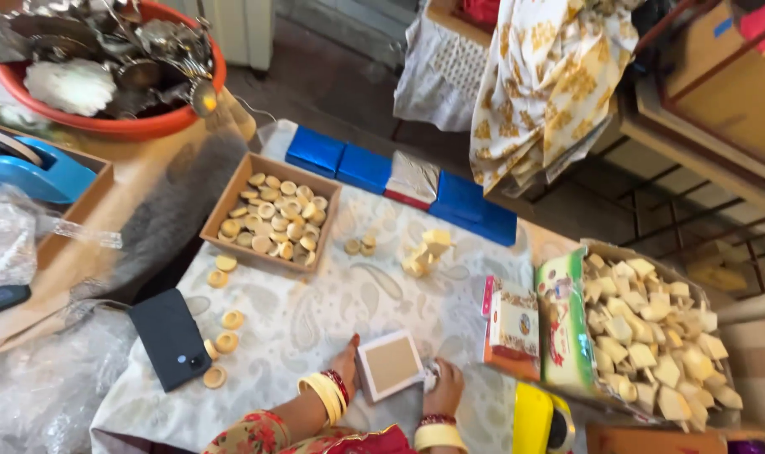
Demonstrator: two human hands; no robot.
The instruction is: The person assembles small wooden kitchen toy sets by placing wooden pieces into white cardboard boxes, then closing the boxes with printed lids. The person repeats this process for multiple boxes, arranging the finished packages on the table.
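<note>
Small square box [390,364], white rim, tan cardboard face, tilted, left hand [345,363] and right hand [444,385] gripping its sides

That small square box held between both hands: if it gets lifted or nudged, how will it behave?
The square box looks like thin card with a flat tan face, so probably light and fairly stiff, though likely to dent under a hard squeeze. With flat sides it should slide on the patterned cloth, not roll. The left hand and right hand flank it.
</note>
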